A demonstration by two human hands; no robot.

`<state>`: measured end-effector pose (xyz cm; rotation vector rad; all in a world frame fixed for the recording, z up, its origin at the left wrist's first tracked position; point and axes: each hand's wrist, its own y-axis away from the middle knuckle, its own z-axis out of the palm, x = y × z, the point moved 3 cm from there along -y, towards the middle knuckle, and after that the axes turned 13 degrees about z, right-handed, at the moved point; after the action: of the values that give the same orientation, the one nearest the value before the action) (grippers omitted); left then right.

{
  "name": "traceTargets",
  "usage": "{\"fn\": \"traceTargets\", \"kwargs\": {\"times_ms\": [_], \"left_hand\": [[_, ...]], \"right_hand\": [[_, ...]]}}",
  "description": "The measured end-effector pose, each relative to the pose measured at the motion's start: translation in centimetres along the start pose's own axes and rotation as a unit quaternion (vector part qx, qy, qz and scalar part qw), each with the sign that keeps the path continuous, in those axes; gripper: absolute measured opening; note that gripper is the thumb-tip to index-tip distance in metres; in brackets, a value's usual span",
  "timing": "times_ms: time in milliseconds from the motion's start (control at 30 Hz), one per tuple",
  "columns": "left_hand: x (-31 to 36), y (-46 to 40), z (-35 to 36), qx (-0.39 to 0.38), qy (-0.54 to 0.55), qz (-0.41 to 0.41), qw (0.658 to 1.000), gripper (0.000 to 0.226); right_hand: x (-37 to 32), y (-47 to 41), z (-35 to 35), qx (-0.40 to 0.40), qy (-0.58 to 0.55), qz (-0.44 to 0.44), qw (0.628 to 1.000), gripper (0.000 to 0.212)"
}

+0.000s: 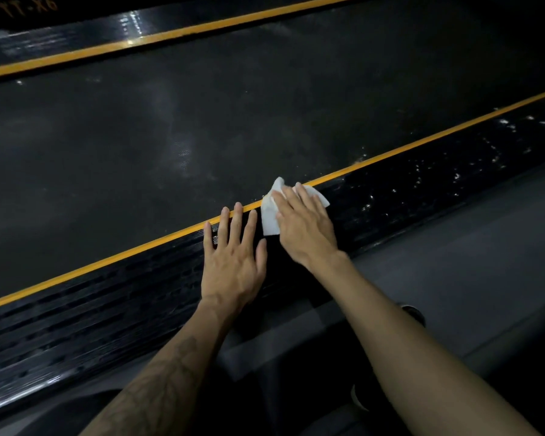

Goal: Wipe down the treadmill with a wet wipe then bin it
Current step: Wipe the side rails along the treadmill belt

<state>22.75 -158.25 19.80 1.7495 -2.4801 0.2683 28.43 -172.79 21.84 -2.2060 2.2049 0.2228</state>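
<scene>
White wet wipe [269, 212] lies on the treadmill's near side rail [422, 184], pressed flat under the right hand [306, 226], left hand [233, 262] spread beside it holding nothing; specks further along the rail suggest wiping is unfinished, and binning remains

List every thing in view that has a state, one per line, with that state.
wet wipe: spread flat on the near side rail, pressed under the right hand.
right hand: fingers straight, pressing the wipe down.
left hand: flat on the rail, fingers spread, holding nothing.
near side rail: white specks to the right of the wipe.
treadmill belt: dull, with pale smears.
far side rail: glossy, with light glare.
</scene>
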Motion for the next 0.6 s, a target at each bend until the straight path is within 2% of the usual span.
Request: {"fn": "traceTargets", "kwargs": {"times_ms": [67,167,333,467,533,600], "left_hand": [[0.0,-0.1,0.0,-0.003,0.000,-0.002,1.000,0.065],[-0.1,0.0,-0.1,-0.006,-0.001,-0.005,1.000,0.066],[0.0,-0.2,0.0,-0.009,0.005,-0.006,1.000,0.064],[0.0,-0.2,-0.1,-0.013,0.009,-0.009,1.000,0.065],[0.0,-0.2,-0.2,-0.011,0.011,-0.009,1.000,0.065],[0.0,-0.2,-0.2,-0.009,0.006,-0.005,1.000,0.063]], "right_hand": [[1.2,-1.4,-0.4,-0.006,-0.003,0.019,1.000,0.050],[1.7,-0.5,-0.4,0.032,-0.008,0.079,0.996,0.050],[-1.0,0.2,0.4,0.018,0.002,-0.005,1.000,0.049],[1.2,-1.8,0.0,0.033,-0.002,0.046,0.998,0.044],[1.5,-0.5,0.0,0.057,-0.006,0.079,0.995,0.047],[0.4,0.9,0.5,0.053,-0.009,0.076,0.996,0.055]]}}
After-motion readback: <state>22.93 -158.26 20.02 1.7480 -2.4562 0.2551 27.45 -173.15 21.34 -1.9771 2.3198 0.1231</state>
